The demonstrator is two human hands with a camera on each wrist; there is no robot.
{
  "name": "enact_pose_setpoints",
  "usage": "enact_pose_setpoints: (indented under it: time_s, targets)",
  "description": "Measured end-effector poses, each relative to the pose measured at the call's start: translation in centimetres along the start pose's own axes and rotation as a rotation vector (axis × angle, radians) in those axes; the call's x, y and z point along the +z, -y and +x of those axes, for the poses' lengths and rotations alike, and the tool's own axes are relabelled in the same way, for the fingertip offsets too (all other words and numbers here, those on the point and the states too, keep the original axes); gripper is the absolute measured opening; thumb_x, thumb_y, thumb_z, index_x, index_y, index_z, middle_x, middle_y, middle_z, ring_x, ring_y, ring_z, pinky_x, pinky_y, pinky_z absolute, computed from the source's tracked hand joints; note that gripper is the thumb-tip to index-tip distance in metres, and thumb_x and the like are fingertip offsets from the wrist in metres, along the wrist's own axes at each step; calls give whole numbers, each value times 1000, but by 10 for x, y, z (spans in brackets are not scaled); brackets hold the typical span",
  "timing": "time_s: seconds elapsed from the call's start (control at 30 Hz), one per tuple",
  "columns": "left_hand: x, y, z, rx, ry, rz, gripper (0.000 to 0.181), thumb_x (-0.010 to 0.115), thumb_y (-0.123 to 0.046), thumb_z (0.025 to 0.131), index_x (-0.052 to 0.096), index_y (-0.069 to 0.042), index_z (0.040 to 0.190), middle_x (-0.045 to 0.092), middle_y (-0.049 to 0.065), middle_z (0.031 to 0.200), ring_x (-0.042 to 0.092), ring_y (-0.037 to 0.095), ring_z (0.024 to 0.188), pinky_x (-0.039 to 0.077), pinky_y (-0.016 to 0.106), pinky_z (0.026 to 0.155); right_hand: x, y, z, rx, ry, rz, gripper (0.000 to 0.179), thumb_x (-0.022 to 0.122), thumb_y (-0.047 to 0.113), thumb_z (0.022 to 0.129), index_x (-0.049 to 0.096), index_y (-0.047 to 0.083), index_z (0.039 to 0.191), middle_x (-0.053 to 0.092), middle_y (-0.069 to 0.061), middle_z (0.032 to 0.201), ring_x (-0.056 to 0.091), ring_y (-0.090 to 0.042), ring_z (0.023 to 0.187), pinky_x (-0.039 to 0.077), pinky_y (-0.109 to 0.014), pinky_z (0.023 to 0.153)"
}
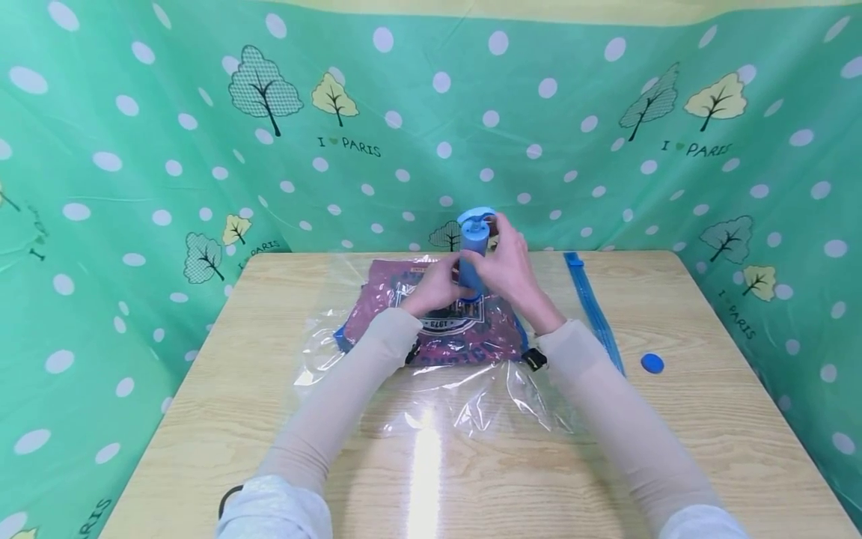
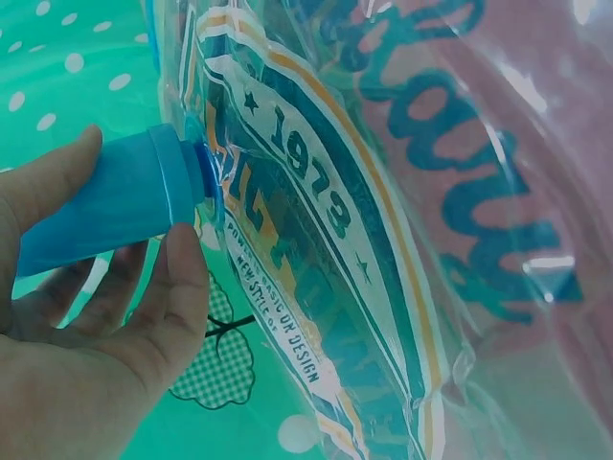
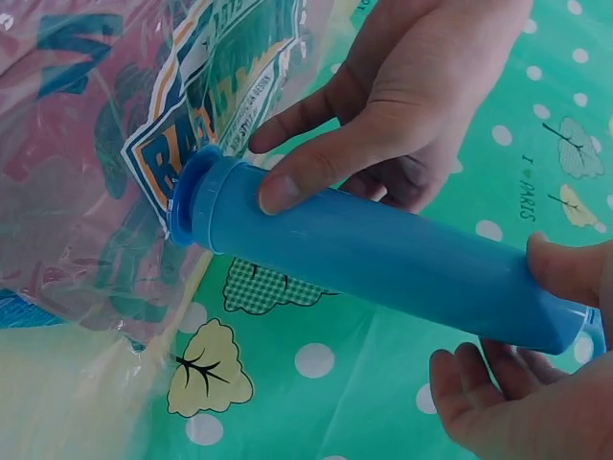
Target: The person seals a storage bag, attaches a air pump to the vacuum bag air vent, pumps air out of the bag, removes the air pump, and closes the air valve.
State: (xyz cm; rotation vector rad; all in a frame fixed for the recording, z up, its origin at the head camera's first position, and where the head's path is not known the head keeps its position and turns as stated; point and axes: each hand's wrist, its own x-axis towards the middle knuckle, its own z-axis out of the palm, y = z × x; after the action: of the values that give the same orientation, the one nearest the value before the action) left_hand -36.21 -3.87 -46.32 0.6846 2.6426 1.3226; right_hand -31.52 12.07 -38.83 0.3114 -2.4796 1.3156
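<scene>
A blue cylindrical hand pump [image 1: 475, 244] stands roughly upright on a clear plastic storage bag [image 1: 431, 397]. Inside the bag lies a folded dark pink garment [image 1: 370, 299] with printed lettering. My left hand [image 1: 435, 286] holds the pump low down, thumb on one side and fingers on the other; the left wrist view shows its collar meeting the bag's blue valve [image 2: 213, 172]. Higher up, my right hand [image 1: 509, 268] grips the barrel's top end, just under the light blue handle [image 1: 477, 213]. In the right wrist view, the palm partly hides that end.
A blue zip strip with a slider [image 1: 587, 292] runs along the bag's right side. Farther right, a round blue cap [image 1: 652, 363] lies on the wooden table [image 1: 222, 389]. A green dotted curtain [image 1: 431, 97] hangs behind the table and at both sides.
</scene>
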Motion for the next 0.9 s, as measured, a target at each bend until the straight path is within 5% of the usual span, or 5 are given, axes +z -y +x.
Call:
enact_pose_setpoints:
  time_s: [0.23,0.5,0.9]
  targets:
    - [0,-3,-1,-17,0,-21,62,83,-6,90,54,-2,145,65,16,133,66,32,117,56,39,97,1,-2,0,-13,42,46,74,84,16,91,44,0,151,54,-21,146,49,-38,136,42,-52,111]
    - [1,-3,-1,-3,-11,27,62,84,-8,90,53,-4,143,65,17,132,67,33,117,56,38,97,10,-5,-1,24,-63,23,64,87,20,88,49,-1,135,58,-20,128,55,-41,123,43,-49,107]
    - [1,-3,-2,24,-13,41,59,83,-8,91,57,-4,143,65,16,130,66,31,116,54,41,100,2,1,-6,21,10,18,65,76,13,96,46,0,152,55,-21,142,47,-39,134,39,-54,111]
